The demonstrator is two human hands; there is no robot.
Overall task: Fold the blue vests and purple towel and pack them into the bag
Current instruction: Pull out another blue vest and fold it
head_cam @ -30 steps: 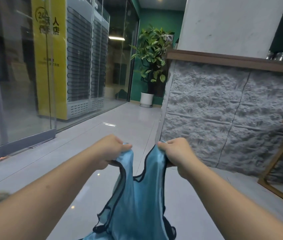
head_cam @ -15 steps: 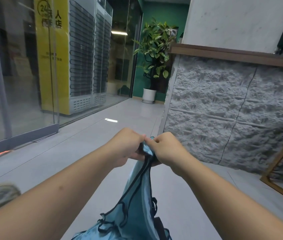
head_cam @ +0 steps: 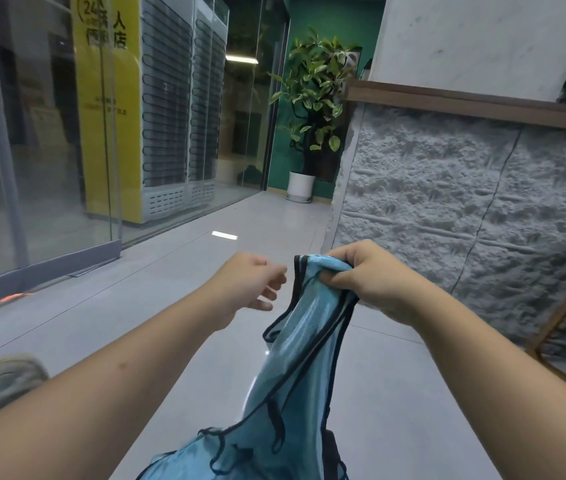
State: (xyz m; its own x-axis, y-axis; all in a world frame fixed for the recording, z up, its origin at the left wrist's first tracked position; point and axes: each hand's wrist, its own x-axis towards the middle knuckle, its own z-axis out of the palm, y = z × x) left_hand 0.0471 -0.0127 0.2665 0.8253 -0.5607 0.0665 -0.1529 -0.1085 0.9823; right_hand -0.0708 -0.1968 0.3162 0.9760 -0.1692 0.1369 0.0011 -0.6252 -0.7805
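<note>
A light blue vest with black trim hangs in front of me, folded lengthwise, its lower part running out of the bottom of the view. My right hand grips both shoulder straps together at the top. My left hand is just to the left of the straps, apart from the cloth, its fingers loosely curled and holding nothing. The purple towel and the bag are not in view.
A grey stone-faced counter with a wooden top stands to the right. A wooden chair frame is at the far right. A potted plant stands ahead, glass walls on the left, and a camouflage item lies low left on the tiled floor.
The two hands brought the vest's straps together, then my left hand let go and drew slightly left. My right hand now holds both straps alone.
</note>
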